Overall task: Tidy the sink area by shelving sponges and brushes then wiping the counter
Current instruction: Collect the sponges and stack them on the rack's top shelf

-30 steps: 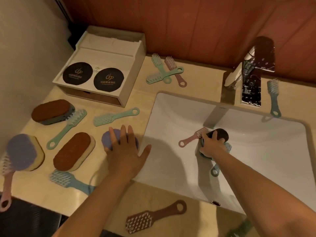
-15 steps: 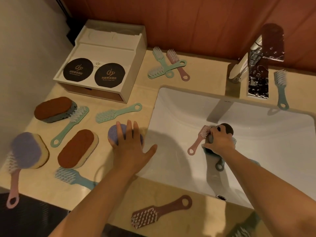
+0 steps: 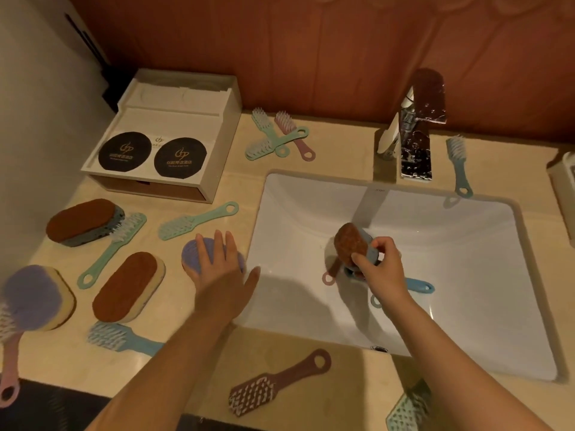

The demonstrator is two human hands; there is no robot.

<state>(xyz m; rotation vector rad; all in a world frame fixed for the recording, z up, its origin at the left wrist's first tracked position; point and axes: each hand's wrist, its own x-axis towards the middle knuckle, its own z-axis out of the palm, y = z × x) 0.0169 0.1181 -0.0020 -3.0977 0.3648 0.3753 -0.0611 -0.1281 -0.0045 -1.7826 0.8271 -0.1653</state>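
Right hand (image 3: 379, 264): fingers grasp the brown-topped sponge (image 3: 349, 242), tilted, inside the sink (image 3: 466, 275), frame centre.
Left hand (image 3: 219, 269): fingers straight, resting on the purple sponge (image 3: 190, 255), on the counter (image 3: 249, 188) left of the sink.

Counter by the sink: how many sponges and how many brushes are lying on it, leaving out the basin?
Sponges: 4 (one under the left hand)
Brushes: 10
Total: 14
Not counted: the brown-topped sponge the right hand holds over the sink.
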